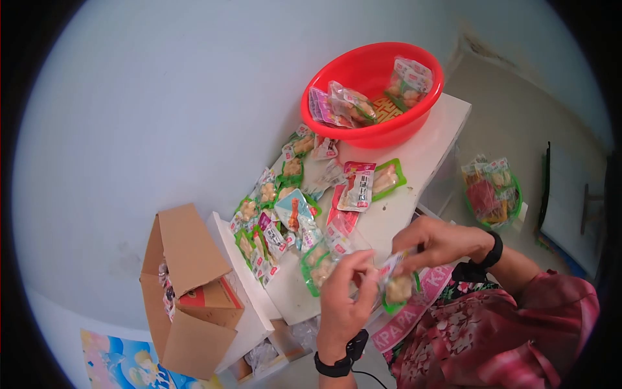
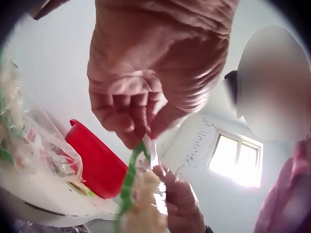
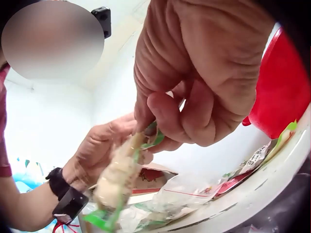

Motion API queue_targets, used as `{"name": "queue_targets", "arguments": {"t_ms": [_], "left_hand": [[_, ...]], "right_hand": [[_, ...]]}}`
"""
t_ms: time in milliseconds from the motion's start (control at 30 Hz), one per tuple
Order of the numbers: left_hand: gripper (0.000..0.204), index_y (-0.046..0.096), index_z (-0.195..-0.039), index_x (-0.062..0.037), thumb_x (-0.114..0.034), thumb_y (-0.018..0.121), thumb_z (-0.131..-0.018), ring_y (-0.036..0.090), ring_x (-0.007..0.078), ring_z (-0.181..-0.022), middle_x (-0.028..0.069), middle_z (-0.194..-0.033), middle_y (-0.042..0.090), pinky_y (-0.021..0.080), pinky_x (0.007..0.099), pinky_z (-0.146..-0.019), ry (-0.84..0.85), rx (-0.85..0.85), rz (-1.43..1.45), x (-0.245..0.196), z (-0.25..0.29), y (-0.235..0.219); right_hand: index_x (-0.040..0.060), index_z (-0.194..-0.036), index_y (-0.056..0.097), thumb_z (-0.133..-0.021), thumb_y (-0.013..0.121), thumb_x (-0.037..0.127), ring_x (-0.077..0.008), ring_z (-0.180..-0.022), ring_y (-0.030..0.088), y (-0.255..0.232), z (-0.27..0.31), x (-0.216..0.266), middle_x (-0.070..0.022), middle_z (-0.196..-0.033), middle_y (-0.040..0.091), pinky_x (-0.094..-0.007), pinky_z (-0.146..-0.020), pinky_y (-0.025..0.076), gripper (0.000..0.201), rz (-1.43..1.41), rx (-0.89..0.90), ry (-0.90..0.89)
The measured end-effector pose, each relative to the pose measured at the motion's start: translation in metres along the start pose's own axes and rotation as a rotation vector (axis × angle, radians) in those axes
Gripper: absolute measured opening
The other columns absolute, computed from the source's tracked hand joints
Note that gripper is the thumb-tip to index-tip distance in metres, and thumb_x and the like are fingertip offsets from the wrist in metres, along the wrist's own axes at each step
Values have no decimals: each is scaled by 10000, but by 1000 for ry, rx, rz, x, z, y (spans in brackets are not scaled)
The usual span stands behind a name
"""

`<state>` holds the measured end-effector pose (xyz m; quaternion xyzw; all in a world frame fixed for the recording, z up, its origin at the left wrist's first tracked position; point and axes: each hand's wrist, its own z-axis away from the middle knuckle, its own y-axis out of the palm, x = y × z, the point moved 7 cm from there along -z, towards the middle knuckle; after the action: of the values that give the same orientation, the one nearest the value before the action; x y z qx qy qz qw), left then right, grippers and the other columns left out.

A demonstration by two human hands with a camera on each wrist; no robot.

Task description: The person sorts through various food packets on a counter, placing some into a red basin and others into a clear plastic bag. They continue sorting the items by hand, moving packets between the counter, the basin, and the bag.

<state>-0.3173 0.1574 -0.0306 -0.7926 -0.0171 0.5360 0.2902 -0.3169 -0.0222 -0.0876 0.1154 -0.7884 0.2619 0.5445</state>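
In front of the body, a clear snack packet (image 1: 398, 290) with green edging and pale pieces inside is held over the near edge of the table (image 1: 291, 301). My left hand (image 1: 346, 292) pinches its top edge between thumb and fingers, as the left wrist view shows of the packet (image 2: 146, 199). Close beside it, my right hand (image 1: 440, 240) also pinches the top of the packet (image 3: 114, 182), which hangs down blurred. Several similar green-edged packets (image 1: 316, 266) lie on the table near the left hand. A red and white packet (image 1: 357, 185) lies farther back.
A red basin (image 1: 414, 126) with several packets inside stands at the table's far end. An open cardboard box (image 1: 194, 243) stands at left. More packets (image 1: 259, 243) are heaped along the wall side. On the floor at right is a green basket (image 1: 515, 211) of packets.
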Motion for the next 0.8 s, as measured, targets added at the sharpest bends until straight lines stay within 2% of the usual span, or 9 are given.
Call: {"name": "queue_targets", "arguments": {"t_ms": [100,200,233,333,367,467,567,733,800], "left_hand": [[249,651,-1166,0,-116,713,-955,606,113,-791,62,-875,664,498,286,-736,-140,-429,-67,34,21,-27],[318,644,-1147,3,-197,765,-931,592,125,-772,60,-891,653,472,306,-704,-153,-524,-431,44,33,-29],[419,636,-1111,-10,-288,837,-870,591,200,-804,71,-898,619,470,361,-727,-64,-555,-522,42,31,-22],[466,614,-1046,-25,-321,882,-807,574,330,-883,113,-909,567,481,451,-779,102,-474,-774,24,18,7],[499,600,-1025,-23,-357,886,-791,554,364,-905,135,-925,570,469,471,-804,73,-450,-798,25,13,13],[425,596,-1003,-20,-315,846,-825,551,364,-896,148,-929,572,470,472,-808,83,-431,-915,21,1,23],[270,599,-979,-30,-210,770,-875,563,355,-890,129,-895,580,473,468,-793,19,-385,-900,45,4,21],[107,610,-949,-27,-84,698,-930,603,249,-698,85,-820,617,492,397,-664,-35,-523,-641,53,14,13],[81,611,-944,-28,-65,683,-944,603,223,-645,85,-811,615,484,375,-608,-31,-564,-586,49,15,14]], "right_hand": [[-6,-1071,682,-978,731,188,-72,-576,597,-29,15,-10,-13,-773,661,-251,-516,458,221,-247,-286,260],[-8,-1077,637,-1005,686,153,-62,-513,584,-46,25,-21,-13,-796,656,-230,-455,427,182,-368,-513,346],[-7,-1082,622,-1013,671,140,-60,-494,578,-49,26,-25,-14,-805,655,-224,-438,415,169,-380,-574,350],[-7,-1125,600,-1019,651,110,-55,-469,535,-41,20,-43,-25,-828,665,-219,-415,379,167,-436,-609,266],[-7,-1130,600,-1020,652,110,-52,-465,524,-38,17,-44,-27,-829,667,-218,-412,372,169,-460,-610,247],[-7,-1145,599,-1021,654,109,-43,-461,498,-31,11,-49,-30,-823,668,-215,-405,352,179,-520,-613,205],[-3,-1158,600,-1021,658,109,-33,-474,489,-30,10,-58,-22,-804,664,-214,-409,335,186,-558,-609,212],[4,-1138,608,-1011,667,117,-21,-488,462,-21,8,-60,11,-754,644,-222,-425,309,179,-745,-607,279],[8,-1124,611,-1000,675,123,-20,-487,450,-20,4,-65,20,-740,628,-226,-425,303,182,-684,-561,307]]}}
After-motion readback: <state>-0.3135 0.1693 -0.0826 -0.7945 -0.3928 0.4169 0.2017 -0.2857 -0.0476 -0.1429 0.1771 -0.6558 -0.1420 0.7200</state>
